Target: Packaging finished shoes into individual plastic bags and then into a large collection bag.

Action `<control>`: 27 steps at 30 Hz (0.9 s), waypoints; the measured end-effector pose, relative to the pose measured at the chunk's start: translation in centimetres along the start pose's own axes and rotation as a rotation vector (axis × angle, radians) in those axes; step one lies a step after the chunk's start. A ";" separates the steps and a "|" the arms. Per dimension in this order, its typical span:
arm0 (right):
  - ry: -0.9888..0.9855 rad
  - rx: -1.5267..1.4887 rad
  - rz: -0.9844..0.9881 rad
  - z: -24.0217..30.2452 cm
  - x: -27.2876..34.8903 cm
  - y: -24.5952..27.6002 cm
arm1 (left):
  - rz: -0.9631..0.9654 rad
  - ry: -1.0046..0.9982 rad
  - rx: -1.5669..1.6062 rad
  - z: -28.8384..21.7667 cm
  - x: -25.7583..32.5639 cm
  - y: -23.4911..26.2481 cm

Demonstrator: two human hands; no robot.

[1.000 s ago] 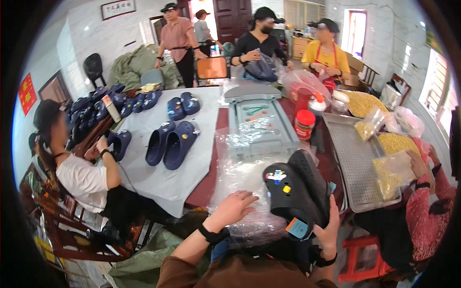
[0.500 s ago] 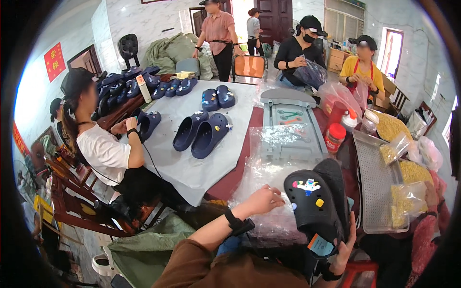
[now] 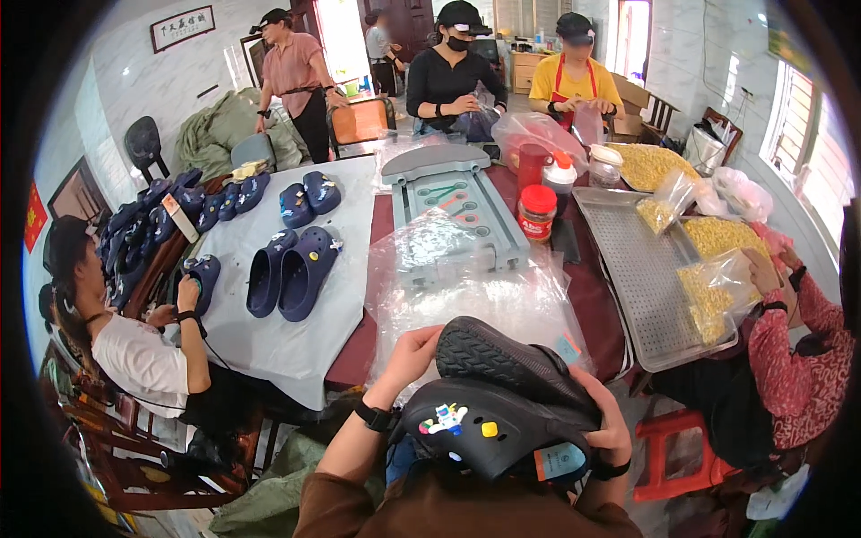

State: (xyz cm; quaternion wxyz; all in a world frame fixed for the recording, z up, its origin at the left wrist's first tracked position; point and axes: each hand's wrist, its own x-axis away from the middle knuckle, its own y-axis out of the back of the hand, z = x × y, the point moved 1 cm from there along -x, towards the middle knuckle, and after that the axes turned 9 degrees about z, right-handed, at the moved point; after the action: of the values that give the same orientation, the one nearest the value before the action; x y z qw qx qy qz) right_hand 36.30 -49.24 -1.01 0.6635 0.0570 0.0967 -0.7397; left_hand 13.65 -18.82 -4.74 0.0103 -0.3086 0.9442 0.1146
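Note:
A pair of black clogs is held together in front of me. The lower black clog carries a white-and-blue figure charm and a yellow charm, and an orange-and-blue tag hangs by its heel. Behind it, the other black clog shows its ridged sole. My right hand is closed round the heel side of the pair. At the other end, my left hand is closed on the toe of the rear clog, its fingertips partly hidden. Clear plastic bags lie on the table just beyond the clogs.
Navy clogs stand on a white sheet to the left. Ahead is a grey plastic board beside a red-lidded jar. A perforated metal tray lies right, near a red stool. Co-workers sit around the table.
My left hand has moved from beside the clogs onto the rear clog's toe. The pair has tipped over and shifted left, turning its sole into view. My view has swung right.

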 end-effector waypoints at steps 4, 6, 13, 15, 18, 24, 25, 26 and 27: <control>0.033 0.019 -0.057 0.5 0.3 0.3 | 0.026 0.066 -0.006 -3.9 1.1 0.2; 0.025 0.079 -0.094 0.7 0.3 0.5 | 0.057 0.091 -0.123 -5.2 1.5 0.4; 0.045 0.018 -0.197 1.5 0.4 0.3 | 0.137 -0.262 -0.493 -6.6 1.7 1.0; 0.059 -0.022 -0.197 2.0 0.9 0.4 | 0.206 -0.312 -0.484 -5.5 1.2 1.1; 0.095 0.049 -0.172 1.7 1.6 1.8 | 0.338 -0.354 -0.498 -3.9 0.4 1.1; 0.153 -0.234 -0.230 3.0 0.9 -0.9 | 0.571 -0.554 -0.550 -4.5 -0.9 -2.1; 0.143 -0.270 -0.221 2.9 0.6 -1.2 | 0.662 -0.443 -0.332 -5.2 -0.6 -2.4; 0.134 -0.305 -0.215 2.8 0.5 -1.3 | 0.668 -0.446 -0.332 -6.0 -0.2 -2.5; 0.201 -0.368 -0.213 1.1 0.6 -0.7 | 0.657 -0.263 -0.123 -6.6 0.5 -2.5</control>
State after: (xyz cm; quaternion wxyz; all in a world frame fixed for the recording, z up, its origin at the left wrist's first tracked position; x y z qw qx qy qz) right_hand 35.58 -50.03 -0.05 0.5679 -0.0020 0.3009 -0.7661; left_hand 15.09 -22.55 1.10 0.0755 0.0288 0.9750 0.2071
